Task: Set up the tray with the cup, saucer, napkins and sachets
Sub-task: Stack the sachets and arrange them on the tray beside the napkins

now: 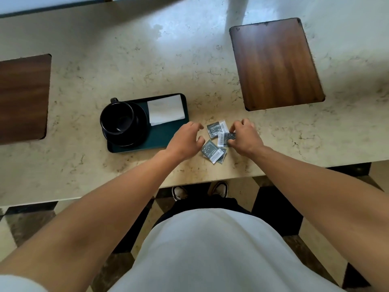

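A: What is the person wearing?

B: A plain white top [212, 249], loose over the belly, with no print or marking on it. A white sleeve edge [19, 283] shows at the upper left arm; both forearms are bare.

A: Anything on the wrists or fingers?

B: The left hand [185, 142] and right hand [244, 138] carry no watch, band or ring that shows.

A: And lower down?

B: Dark trousers [202, 202], and pale shoes [220, 188] with dark trim, toes only partly seen
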### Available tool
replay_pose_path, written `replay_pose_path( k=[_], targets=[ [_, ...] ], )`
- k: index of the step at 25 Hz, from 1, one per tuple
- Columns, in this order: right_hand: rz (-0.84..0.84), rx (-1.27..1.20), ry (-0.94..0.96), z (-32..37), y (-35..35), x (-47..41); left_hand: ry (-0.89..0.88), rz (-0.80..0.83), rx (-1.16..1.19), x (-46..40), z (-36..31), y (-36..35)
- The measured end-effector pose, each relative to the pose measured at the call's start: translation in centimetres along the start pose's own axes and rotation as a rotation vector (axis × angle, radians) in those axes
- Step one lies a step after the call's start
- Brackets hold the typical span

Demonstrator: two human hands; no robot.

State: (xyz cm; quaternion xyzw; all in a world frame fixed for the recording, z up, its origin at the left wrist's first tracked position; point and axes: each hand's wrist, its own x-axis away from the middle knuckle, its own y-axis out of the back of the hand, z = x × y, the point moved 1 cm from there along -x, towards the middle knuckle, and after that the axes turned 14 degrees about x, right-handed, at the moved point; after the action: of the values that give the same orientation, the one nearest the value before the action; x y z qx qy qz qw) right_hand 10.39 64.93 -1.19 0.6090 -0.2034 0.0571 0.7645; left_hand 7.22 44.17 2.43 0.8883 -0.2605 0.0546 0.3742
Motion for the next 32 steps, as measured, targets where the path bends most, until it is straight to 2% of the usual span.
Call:
replay_pose_path(
  k=[6, 12, 16, 18, 20, 22, 27, 29, 32],
  targets=[
    [0.065, -0.253, 0.017, 0.2, 1.4, -0.8, 0.149, -0.019, 0.217, -0.9, 0.2, 1.3],
    [0.086, -0.494, 0.113, 2.7, 3.6, -1.0, 0.397, 0.041, 0.689, -1.4, -0.1, 2.3],
    [0.112, -0.723, 0.056, 4.7, 4.3, -0.8, 0.506, 0.048, 0.979, -1.4, -0.3, 2.7],
    [0.146, -0.746, 0.087, 5.3, 4.1, -0.5, 0.562, 0.03, 1.098, -1.1, -0.2, 2.9],
    [0.184, -0.684, 0.151, 5.7, 3.7, -0.4, 0.59, 0.065, 1.15, -0.7, 0.0, 3.0],
    [0.18, -0.683, 0.14, 6.1, 3.4, -0.3, 0.595, 0.085, 1.166, -0.4, 0.2, 3.2],
    [0.157, -0.941, -0.101, 7.2, 2.2, 0.1, 0.635, -0.084, 1.218, -0.4, 0.8, 3.2],
    [0.184, -0.931, -0.105, 7.7, 1.4, 0.6, 0.664, -0.159, 1.276, -0.5, 0.9, 2.9],
    [0.202, -0.939, -0.104, 8.2, 0.4, 1.1, 0.673, -0.168, 1.311, -0.4, 0.7, 2.3]
  ],
)
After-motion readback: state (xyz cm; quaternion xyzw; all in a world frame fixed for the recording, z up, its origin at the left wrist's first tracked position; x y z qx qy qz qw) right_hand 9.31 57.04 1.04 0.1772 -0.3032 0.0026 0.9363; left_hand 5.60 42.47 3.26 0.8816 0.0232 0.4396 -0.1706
